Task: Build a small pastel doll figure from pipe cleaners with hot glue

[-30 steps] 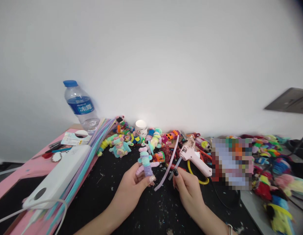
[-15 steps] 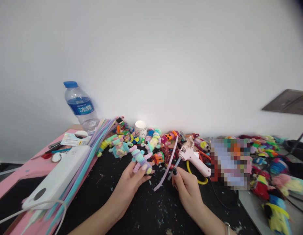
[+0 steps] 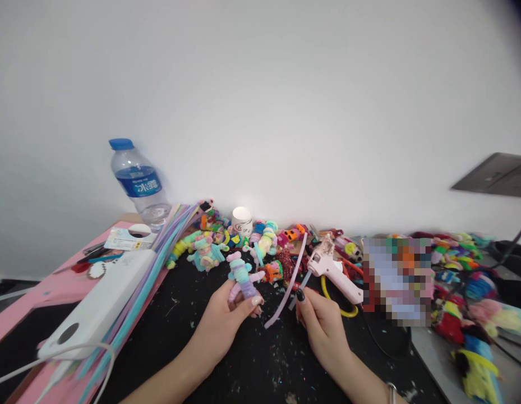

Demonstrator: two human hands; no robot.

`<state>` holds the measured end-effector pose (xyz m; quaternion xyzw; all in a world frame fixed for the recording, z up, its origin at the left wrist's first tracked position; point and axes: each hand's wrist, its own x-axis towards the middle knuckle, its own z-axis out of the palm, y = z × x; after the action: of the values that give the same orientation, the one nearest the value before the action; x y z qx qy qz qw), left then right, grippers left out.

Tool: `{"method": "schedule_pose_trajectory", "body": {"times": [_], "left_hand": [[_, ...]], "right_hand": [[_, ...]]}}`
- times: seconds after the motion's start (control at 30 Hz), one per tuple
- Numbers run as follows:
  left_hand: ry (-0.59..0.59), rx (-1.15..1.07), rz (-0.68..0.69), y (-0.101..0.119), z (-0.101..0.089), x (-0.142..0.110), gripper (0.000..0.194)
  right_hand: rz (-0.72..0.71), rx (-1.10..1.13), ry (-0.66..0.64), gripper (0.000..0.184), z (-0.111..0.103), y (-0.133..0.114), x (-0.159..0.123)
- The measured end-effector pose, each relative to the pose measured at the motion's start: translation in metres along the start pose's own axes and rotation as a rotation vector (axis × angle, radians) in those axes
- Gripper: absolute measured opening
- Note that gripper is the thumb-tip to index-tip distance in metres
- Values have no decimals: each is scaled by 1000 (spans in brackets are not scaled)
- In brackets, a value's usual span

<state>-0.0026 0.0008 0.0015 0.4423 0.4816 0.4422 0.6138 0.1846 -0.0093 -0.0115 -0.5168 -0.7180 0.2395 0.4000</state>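
– Where do we find the figure (image 3: 242, 275)?

– Above the black mat (image 3: 252, 359), near its middle, held upright in the left hand (image 3: 226, 317). It is a small pastel doll wound from fuzzy wire. Thumb and fingers are pinched on its lower end; one pale nail shows at the base.

– And the right hand (image 3: 323, 325)?

– We record it just beside the left, resting on the mat. Its dark-nailed thumb and forefinger are pressed together on a lilac strip (image 3: 290, 280), which slants up and away from the hand. A short grey stick (image 3: 301, 283) lies at the fingertips too; we cannot tell whether the hand grips it, as the view there is blurred.

– What surrounds them?

– Just behind the right hand lies a pink glue gun (image 3: 333, 272), nozzle towards the wall. A heap of finished figures (image 3: 226, 238) runs along the back of the mat, with a small white cup (image 3: 242, 220) among them. To the left we note a bundle of wires (image 3: 159, 264), a white case (image 3: 100, 303) and a bottle (image 3: 138, 182) with a blue cap, standing tilted in this view. More figures (image 3: 470, 280) are piled at the right.
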Motion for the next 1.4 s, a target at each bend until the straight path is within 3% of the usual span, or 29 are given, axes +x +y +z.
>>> {"method": "schedule_pose_trajectory", "body": {"times": [0.23, 0.43, 0.53, 0.7, 0.8, 0.9, 1.03, 1.27, 1.4], "left_hand": [[-49, -26, 20, -3, 0, -3, 17], [-87, -156, -6, -1, 1, -5, 39], [-22, -132, 11, -2, 0, -3, 34], [173, -57, 83, -1, -7, 4, 28], [242, -54, 110, -1, -11, 8, 29], [243, -54, 126, 0, -13, 10, 30], [219, -39, 102, 0, -14, 10, 29], [227, -83, 152, 1, -15, 11, 26], [221, 21, 153, 2, -17, 11, 26]], "right_hand": [[-2, 3, -7, 37, 0, -1, 0], [-1, 15, 39, 28, -2, -4, 3], [-12, -13, 81, 22, -2, -2, 3], [-109, -136, 114, 32, -8, 3, 3], [-172, -164, 169, 23, -15, 4, 6], [-213, -210, 265, 9, -24, 7, 10], [-183, -258, 354, 16, -29, 15, 13], [-166, -249, 298, 17, -28, 17, 18], [-186, -266, 302, 17, -28, 15, 18]]}}
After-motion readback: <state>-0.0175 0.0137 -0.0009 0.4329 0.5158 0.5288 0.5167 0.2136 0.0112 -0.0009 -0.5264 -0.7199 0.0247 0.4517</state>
